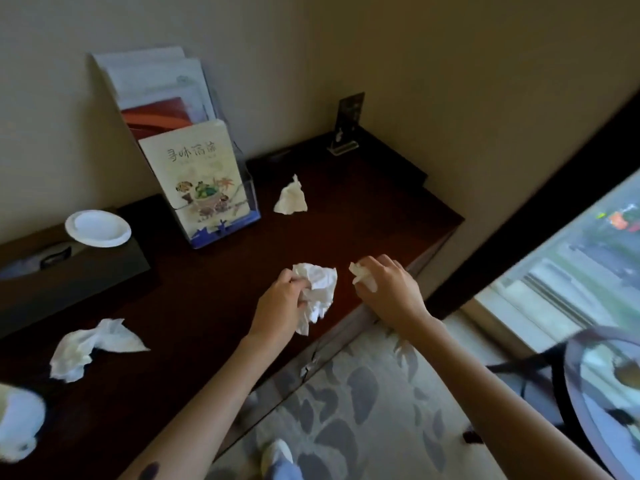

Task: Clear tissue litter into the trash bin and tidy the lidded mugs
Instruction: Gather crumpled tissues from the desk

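Note:
My left hand point(280, 303) grips a large crumpled white tissue point(318, 289) just above the dark wooden desk point(214, 289). My right hand point(388, 289) holds a smaller wad of tissue point(362, 277) near the desk's right front edge. Another crumpled tissue point(291, 197) lies further back by the brochure stand. A loose flattened tissue point(90, 346) lies at the front left. A white mug lid point(98, 227) rests on a dark tissue box point(62, 271) at the left. A blurred white object point(19, 420), possibly a mug, sits at the left edge.
A clear brochure stand point(204, 181) with booklets stands against the wall. A small acrylic sign holder point(346, 126) sits at the back corner. A round glass side table point(606, 393) stands on the patterned carpet point(363, 410) at the right, below a window point(571, 265).

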The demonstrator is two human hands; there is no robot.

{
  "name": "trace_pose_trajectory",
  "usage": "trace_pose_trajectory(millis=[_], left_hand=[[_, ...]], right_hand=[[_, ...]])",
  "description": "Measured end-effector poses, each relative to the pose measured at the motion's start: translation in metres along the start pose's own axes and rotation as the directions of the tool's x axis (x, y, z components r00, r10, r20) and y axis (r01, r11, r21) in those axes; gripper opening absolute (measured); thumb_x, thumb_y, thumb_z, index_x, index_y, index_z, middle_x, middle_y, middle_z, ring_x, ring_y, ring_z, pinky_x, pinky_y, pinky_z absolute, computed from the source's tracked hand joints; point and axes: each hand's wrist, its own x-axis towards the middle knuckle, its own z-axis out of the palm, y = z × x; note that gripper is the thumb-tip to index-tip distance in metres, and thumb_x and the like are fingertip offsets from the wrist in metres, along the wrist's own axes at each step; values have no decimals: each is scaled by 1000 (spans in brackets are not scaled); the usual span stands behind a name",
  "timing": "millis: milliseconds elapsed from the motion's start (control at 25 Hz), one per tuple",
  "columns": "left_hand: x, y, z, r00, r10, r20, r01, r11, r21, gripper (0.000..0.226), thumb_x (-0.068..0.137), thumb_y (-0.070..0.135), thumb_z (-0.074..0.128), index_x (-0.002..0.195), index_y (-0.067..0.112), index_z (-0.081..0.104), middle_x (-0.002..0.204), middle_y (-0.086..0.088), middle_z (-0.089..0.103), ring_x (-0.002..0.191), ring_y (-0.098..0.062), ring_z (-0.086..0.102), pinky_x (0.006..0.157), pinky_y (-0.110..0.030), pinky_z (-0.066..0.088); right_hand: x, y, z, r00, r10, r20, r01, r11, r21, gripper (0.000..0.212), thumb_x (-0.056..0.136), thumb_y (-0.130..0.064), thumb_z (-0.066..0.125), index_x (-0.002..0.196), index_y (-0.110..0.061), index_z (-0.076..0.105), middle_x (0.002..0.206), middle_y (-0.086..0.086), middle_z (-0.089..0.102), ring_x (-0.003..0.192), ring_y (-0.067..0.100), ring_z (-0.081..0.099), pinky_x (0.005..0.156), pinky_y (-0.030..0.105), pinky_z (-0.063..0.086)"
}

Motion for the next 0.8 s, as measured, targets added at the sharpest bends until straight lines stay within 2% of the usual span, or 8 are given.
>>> trace_pose_trajectory(millis=[160,280,360,480,640,720,800], left_hand=[[50,-15,14,994,-55,91,51,997,51,25,88,14,54,113,15,59,138,-2,38,114,-19,51,89,-27,44],[75,-21,33,991,-49,123,35,993,111,25,89,17,53,113,16,60,146,-3,32,131,-18,32,100,-29,37],[84,-24,49,981,-51,189,19,986,167,25,88,23,55,113,18,59,150,-6,25,140,-22,15,108,-34,26],[82,-25,68,963,-110,246,52,972,231,32,87,29,55,118,20,52,154,-6,15,143,-22,2,113,-37,12],[76,-19,69,974,-169,148,150,979,136,63,82,47,56,136,24,33,152,-6,21,142,-21,11,114,-32,10],[71,-13,65,983,-165,77,152,978,146,75,75,59,57,137,24,34,148,-8,32,139,-26,23,112,-39,20],[63,-4,67,989,-147,14,138,953,271,84,66,69,57,134,23,39,140,-10,46,131,-30,39,104,-47,32]], right_hand=[[88,-3,9,997,-76,27,76,997,8,41,85,-28,58,124,-18,50,119,8,56,109,27,53,83,36,45],[137,-4,26,988,-139,67,138,990,30,40,84,-27,58,123,-18,51,118,8,57,107,26,54,83,35,44],[169,-3,40,978,-178,107,175,984,38,40,84,-26,58,122,-17,51,118,10,57,107,26,54,84,36,45],[209,-7,60,949,-258,184,256,966,33,39,85,-24,56,122,-13,51,116,12,57,105,27,54,84,37,46],[249,-18,79,888,-365,281,374,927,23,37,85,-23,54,119,-11,52,116,14,56,102,29,54,82,38,46],[262,-21,84,856,-417,304,429,903,32,39,85,-24,54,121,-12,51,120,15,55,105,30,53,85,41,46],[271,-23,85,833,-451,322,461,886,49,40,85,-23,55,123,-12,50,123,15,54,108,31,51,86,41,45]])
